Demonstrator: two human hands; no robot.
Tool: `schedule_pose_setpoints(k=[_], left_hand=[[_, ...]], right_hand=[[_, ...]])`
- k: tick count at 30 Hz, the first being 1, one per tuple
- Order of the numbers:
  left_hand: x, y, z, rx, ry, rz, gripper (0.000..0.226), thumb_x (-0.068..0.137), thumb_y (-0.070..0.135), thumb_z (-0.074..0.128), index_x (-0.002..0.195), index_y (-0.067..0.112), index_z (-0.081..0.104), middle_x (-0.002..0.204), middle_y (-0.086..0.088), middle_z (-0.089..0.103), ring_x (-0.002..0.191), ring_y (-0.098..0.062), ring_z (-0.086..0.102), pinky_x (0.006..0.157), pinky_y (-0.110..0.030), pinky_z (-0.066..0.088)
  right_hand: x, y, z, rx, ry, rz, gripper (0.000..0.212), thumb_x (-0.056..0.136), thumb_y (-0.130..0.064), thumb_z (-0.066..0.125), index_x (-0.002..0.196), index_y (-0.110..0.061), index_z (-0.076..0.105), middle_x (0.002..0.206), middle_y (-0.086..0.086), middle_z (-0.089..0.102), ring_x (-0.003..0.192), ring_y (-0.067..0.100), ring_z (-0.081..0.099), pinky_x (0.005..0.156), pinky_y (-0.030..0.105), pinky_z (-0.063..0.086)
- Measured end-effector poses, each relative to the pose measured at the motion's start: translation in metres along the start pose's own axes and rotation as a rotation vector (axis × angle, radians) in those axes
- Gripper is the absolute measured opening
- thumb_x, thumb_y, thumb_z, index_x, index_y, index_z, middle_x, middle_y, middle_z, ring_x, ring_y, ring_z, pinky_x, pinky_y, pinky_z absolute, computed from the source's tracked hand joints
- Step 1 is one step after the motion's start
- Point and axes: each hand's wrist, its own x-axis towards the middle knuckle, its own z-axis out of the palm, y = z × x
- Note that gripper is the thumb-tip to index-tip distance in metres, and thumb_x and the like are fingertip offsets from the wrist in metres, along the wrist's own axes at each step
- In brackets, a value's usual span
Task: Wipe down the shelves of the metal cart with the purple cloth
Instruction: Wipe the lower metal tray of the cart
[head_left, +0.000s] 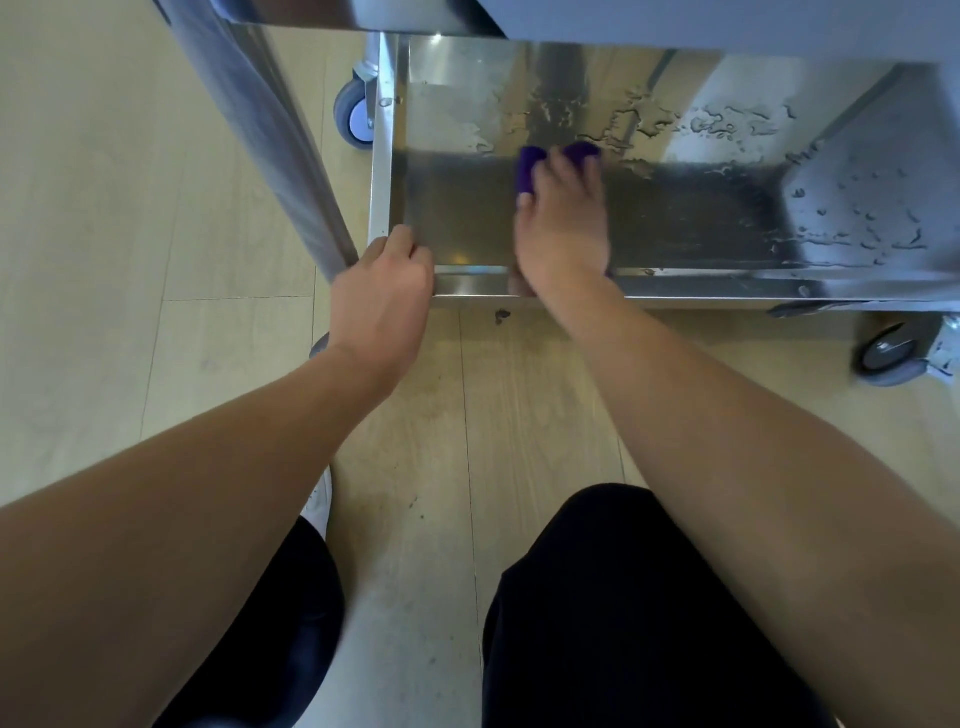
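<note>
The metal cart's bottom shelf (701, 208) lies in front of me, wet, with water drops and streaks across its middle and right side. My right hand (563, 223) lies on the shelf and presses the purple cloth (532, 166) down on it; the cloth shows only past my fingers, the rest is hidden under the hand. My left hand (384, 296) grips the near left corner of the shelf rim, fingers curled over the edge, beside the cart's upright post (260, 130).
An upper shelf edge (675, 21) overhangs the top of the view. Caster wheels stand at the far left (356, 111) and near right (893, 356) corners. Pale wood floor (104, 260) surrounds the cart, with small dark spots near the shelf's front. My knees in black trousers are below.
</note>
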Motion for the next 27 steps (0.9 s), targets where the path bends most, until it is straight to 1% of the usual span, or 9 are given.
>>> schedule_pose_setpoints(k=[3,6,8,13,15,17,21,24,27], left_hand=[[0.003,0.004,0.0,0.01,-0.021,-0.034,0.022,0.088,-0.007,0.049,0.105,0.001,0.061,0.107,-0.014,0.055,0.095,-0.029,0.054,0.063,-0.035,0.042],[0.0,0.005,0.001,0.003,-0.023,-0.044,0.022,0.09,-0.005,0.047,0.106,0.002,0.06,0.106,-0.013,0.055,0.094,-0.028,0.054,0.064,-0.034,0.043],[-0.001,0.003,0.003,0.011,-0.044,-0.036,0.021,0.089,-0.005,0.051,0.106,0.003,0.06,0.107,-0.012,0.054,0.094,-0.027,0.055,0.062,-0.035,0.046],[0.003,0.006,0.007,0.04,-0.033,-0.062,0.015,0.086,-0.001,0.062,0.1,0.003,0.057,0.1,-0.012,0.054,0.087,-0.027,0.053,0.056,-0.032,0.034],[0.005,0.009,0.009,0.067,-0.032,-0.073,0.021,0.081,-0.003,0.067,0.098,0.003,0.056,0.098,-0.012,0.054,0.086,-0.027,0.053,0.054,-0.032,0.034],[0.011,0.013,0.012,0.077,-0.009,-0.057,0.023,0.08,0.001,0.071,0.098,0.005,0.057,0.098,-0.01,0.055,0.086,-0.025,0.054,0.055,-0.031,0.038],[0.029,0.03,0.021,-0.024,0.045,0.019,0.021,0.093,0.012,0.056,0.113,0.008,0.057,0.123,-0.01,0.055,0.111,-0.027,0.054,0.079,-0.036,0.049],[0.031,0.042,0.025,-0.07,0.033,0.017,0.024,0.096,0.015,0.049,0.117,0.008,0.057,0.127,-0.011,0.054,0.114,-0.03,0.053,0.086,-0.041,0.049],[0.03,0.041,0.026,-0.074,0.038,0.019,0.023,0.095,0.016,0.05,0.115,0.008,0.058,0.121,-0.012,0.056,0.107,-0.032,0.053,0.084,-0.043,0.048]], right_hand=[[-0.015,-0.046,0.009,-0.002,-0.064,-0.357,0.041,0.103,-0.023,0.038,0.143,-0.013,0.043,0.155,0.003,0.034,0.147,0.028,0.018,0.121,0.04,0.017],[-0.014,-0.043,0.004,0.121,-0.186,-0.409,0.045,0.104,-0.028,0.038,0.148,-0.019,0.036,0.159,-0.005,0.026,0.149,0.021,0.012,0.12,0.036,0.02],[-0.01,-0.017,-0.002,0.15,-0.172,-0.347,0.044,0.104,-0.029,0.039,0.147,-0.021,0.037,0.159,-0.007,0.026,0.149,0.019,0.014,0.119,0.037,0.018],[0.008,0.043,-0.009,0.144,-0.032,0.107,0.042,0.103,-0.027,0.037,0.144,-0.017,0.042,0.157,-0.002,0.031,0.148,0.025,0.017,0.121,0.042,0.02],[0.007,0.032,-0.004,0.086,-0.027,0.103,0.043,0.103,-0.027,0.036,0.144,-0.015,0.041,0.157,0.001,0.031,0.148,0.03,0.016,0.121,0.043,0.019],[-0.001,0.015,0.001,0.069,-0.028,-0.005,0.043,0.103,-0.028,0.037,0.144,-0.016,0.041,0.157,0.0,0.032,0.148,0.03,0.016,0.121,0.043,0.02],[-0.009,0.016,0.0,0.139,-0.09,-0.132,0.044,0.103,-0.028,0.04,0.146,-0.019,0.039,0.158,-0.003,0.029,0.149,0.023,0.014,0.119,0.037,0.02],[-0.003,0.044,-0.012,0.141,-0.085,-0.105,0.043,0.103,-0.027,0.04,0.145,-0.018,0.041,0.157,-0.002,0.03,0.148,0.023,0.017,0.12,0.038,0.018],[-0.001,0.085,-0.024,0.126,-0.029,0.084,0.043,0.104,-0.027,0.038,0.145,-0.017,0.04,0.157,-0.001,0.03,0.148,0.025,0.017,0.121,0.041,0.017]])
